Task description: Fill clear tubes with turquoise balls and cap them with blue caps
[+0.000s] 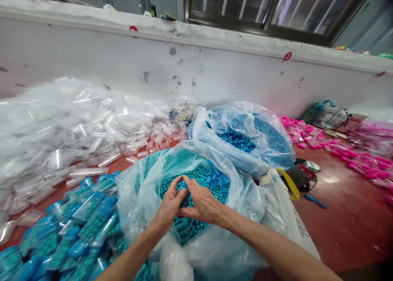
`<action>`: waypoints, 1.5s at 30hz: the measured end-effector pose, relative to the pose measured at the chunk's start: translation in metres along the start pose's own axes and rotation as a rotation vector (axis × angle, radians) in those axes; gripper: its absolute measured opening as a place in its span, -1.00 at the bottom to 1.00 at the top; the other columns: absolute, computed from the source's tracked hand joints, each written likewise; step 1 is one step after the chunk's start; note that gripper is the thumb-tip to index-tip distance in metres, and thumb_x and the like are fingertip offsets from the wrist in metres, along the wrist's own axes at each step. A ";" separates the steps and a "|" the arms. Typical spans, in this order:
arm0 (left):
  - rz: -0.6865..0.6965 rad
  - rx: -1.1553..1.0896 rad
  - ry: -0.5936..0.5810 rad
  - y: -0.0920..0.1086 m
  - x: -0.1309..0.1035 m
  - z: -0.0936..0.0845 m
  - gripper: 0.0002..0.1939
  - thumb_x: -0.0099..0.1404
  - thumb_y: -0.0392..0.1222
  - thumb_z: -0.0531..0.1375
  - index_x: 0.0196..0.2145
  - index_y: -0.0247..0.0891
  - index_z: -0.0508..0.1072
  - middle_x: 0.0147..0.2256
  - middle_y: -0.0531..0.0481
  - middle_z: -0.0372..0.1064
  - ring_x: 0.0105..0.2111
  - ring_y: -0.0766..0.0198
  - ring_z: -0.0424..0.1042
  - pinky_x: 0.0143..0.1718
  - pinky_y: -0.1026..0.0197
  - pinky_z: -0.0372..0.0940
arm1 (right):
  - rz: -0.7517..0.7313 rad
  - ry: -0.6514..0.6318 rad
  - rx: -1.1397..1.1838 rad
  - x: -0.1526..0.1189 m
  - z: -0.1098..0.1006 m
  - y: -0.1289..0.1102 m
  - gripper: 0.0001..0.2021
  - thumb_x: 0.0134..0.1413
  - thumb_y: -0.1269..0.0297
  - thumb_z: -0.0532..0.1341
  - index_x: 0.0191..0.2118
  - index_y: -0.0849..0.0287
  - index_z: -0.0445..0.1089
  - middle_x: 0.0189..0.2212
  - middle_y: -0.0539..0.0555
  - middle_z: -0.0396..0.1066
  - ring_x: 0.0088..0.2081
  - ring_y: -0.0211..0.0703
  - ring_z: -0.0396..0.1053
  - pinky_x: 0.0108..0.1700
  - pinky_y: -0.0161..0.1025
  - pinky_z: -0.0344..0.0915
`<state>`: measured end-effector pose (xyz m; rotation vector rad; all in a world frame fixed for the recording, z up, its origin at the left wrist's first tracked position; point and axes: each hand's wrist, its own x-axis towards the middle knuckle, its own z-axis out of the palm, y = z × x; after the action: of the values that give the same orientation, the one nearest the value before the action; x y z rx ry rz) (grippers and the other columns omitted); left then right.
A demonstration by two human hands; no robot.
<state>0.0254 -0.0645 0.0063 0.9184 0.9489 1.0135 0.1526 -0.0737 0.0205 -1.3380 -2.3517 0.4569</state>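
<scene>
Both hands are together over an open plastic bag [135,191] of small teal beads [199,174]. My left hand [172,201] is curled, thumb bent inward, around what looks like a blue cap [183,185]. Arched over from the other side, my right hand [201,201] touches the left fingertips and closes around the same piece. The fingers cover most of it, so whether a tube is attached is hidden. Several loose blue caps [218,180] lie on the beads at the bag's right side.
Filled bead tubes with blue caps [89,215] are heaped at left. Behind them lies a large pile of clear empty tubes [82,121]. A second bag [270,141] holds darker blue pieces. Pink pieces [346,150], a headlamp-like device [307,172] and a blue tool [316,200] lie right.
</scene>
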 end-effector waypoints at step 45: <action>0.113 0.229 0.049 -0.010 -0.012 -0.005 -0.72 0.12 -0.10 0.11 -0.21 -0.24 0.25 -0.44 0.10 0.28 -0.47 0.38 0.27 -0.41 0.34 0.21 | -0.033 -0.187 0.153 0.004 0.004 -0.002 -0.07 -0.26 0.12 0.29 0.21 0.30 -0.18 -0.07 0.28 0.19 -0.12 0.05 0.27 -0.15 -0.08 0.25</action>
<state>0.0208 -0.0772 -0.0017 1.1524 1.0792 1.0411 0.1475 -0.0718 0.0182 -1.2321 -2.4267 0.7654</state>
